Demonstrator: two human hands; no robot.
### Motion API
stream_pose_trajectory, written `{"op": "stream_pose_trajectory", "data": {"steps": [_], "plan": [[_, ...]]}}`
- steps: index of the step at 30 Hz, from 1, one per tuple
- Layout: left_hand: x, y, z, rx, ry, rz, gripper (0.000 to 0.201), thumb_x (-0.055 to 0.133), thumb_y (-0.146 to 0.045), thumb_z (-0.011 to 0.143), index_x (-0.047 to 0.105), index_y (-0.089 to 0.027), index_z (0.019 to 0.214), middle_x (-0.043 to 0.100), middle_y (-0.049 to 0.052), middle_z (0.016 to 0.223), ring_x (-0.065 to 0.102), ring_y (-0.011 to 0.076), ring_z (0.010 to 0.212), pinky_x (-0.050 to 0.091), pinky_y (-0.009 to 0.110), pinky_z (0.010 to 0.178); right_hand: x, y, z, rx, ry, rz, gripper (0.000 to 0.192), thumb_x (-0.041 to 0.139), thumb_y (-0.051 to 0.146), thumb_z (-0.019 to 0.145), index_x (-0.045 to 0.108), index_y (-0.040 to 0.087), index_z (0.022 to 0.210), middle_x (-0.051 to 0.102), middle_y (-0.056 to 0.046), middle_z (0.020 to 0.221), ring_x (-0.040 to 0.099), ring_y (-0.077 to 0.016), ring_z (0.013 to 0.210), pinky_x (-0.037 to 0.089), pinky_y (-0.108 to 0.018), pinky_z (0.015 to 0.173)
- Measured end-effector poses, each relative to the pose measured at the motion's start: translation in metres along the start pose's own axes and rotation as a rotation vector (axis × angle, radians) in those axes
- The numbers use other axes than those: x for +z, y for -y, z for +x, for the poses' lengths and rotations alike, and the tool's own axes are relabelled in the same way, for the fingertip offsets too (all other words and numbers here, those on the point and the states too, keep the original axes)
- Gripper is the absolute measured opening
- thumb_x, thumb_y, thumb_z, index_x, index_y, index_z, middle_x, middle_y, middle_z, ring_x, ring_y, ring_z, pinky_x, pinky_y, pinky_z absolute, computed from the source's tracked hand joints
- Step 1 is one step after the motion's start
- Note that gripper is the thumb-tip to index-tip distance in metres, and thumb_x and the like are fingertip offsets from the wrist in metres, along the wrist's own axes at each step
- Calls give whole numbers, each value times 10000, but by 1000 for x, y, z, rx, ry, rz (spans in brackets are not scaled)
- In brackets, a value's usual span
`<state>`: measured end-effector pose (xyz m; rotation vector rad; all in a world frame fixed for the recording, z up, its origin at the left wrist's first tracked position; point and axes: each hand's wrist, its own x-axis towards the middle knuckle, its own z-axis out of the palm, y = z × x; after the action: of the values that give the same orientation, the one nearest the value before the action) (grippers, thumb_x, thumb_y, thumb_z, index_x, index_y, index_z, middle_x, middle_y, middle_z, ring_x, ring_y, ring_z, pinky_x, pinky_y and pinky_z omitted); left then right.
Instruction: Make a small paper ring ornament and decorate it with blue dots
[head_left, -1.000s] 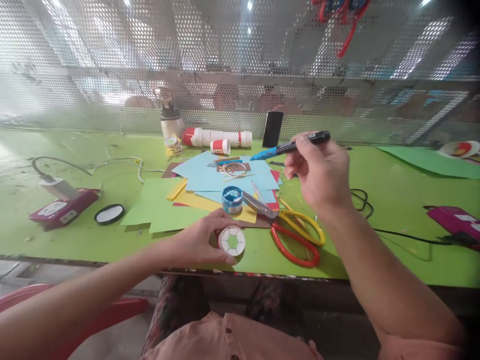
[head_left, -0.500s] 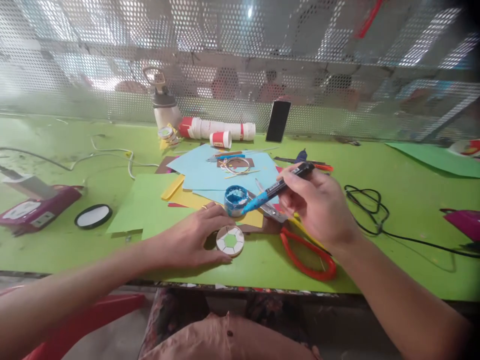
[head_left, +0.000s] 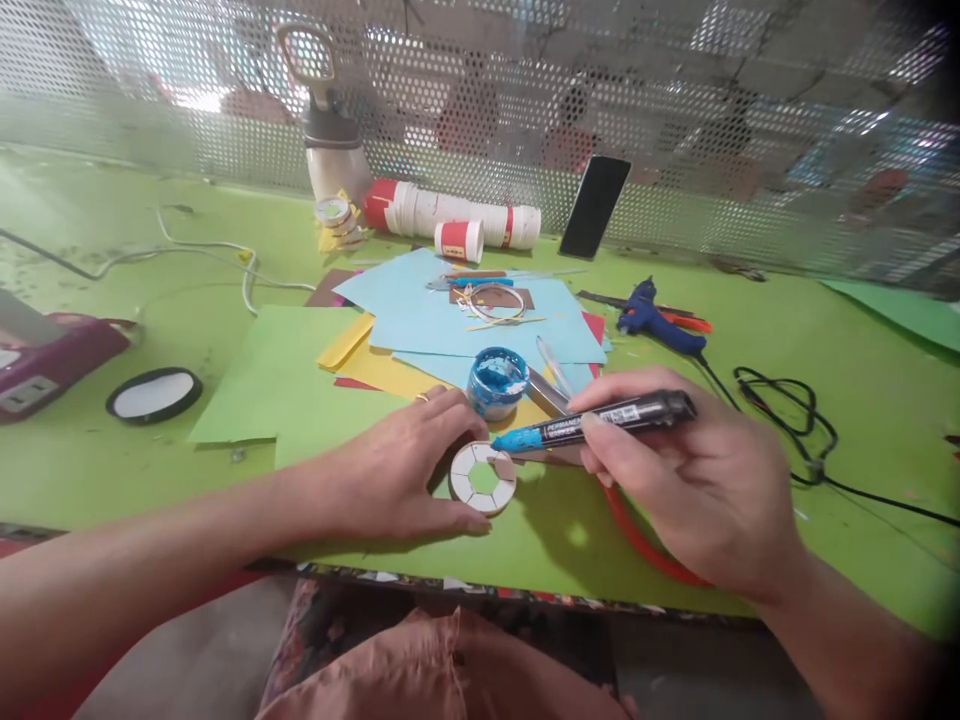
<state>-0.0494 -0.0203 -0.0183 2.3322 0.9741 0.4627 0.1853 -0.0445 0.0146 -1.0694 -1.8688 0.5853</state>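
Observation:
My right hand [head_left: 690,480] grips a black permanent marker [head_left: 600,420] whose front end is smeared with blue paint. The marker's tip is at the upper edge of a small round white disc [head_left: 463,478]. On that disc, dark lines run out from a green hexagon in the middle. Lying on the table, my left hand [head_left: 397,460] has thumb and fingers curved around the disc's left side, bracketing it. Just behind the disc stands an open jar of blue paint [head_left: 495,400]. Scissors with an orange-red handle [head_left: 637,540] lie partly hidden under my right hand.
Blue paper sheets [head_left: 427,340] with craft bits spread behind the jar; green paper [head_left: 255,370] lies left. A blue glue gun [head_left: 660,320] and its black cable are on the right. Paper cups [head_left: 457,240], a bottle [head_left: 334,150] and a phone [head_left: 596,205] stand or lie at the back.
My right hand has brought the marker from beside the paint jar down to the disc's top edge. My left hand stays around the disc. The view has shifted a little.

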Motion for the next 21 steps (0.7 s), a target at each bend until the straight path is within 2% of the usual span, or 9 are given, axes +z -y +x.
{"op": "stream_pose_trajectory", "data": {"steps": [5,9,13,17,21], "plan": [[-1,-4,-3,-88,7,3,669,787,-512,690,535,-163,1202,526,135,1212,512,329,1125,440,467,959,1,-1,0,14,1,29,43,632,245,903,660,224,928,598,47,662,534,-87,525,441,-231,517],[-5,-3,-3,-33,51,-32,718,742,-400,749,467,-203,1382,512,103,1212,508,293,1127,432,429,982,4,-2,0,46,-3,82,55,620,262,916,649,217,932,574,49,632,520,-91,517,428,-235,505],[-7,-4,0,20,81,-49,568,697,-301,768,558,-216,1313,529,82,1120,517,271,1056,445,395,934,5,-1,-2,62,-7,111,52,621,269,920,643,223,913,565,53,625,511,-88,499,406,-229,476],[-7,-5,2,15,73,-84,365,677,-351,810,655,-254,1161,542,58,1055,527,252,1006,451,365,888,7,-2,-3,52,1,82,51,623,266,919,646,223,908,569,55,603,519,-87,488,403,-220,463],[-5,-3,2,11,45,-92,389,715,-362,794,659,-263,1166,548,50,1049,532,237,1002,449,348,888,9,-3,-1,38,31,37,51,626,260,911,650,216,921,595,49,625,538,-82,494,427,-211,474]]}}
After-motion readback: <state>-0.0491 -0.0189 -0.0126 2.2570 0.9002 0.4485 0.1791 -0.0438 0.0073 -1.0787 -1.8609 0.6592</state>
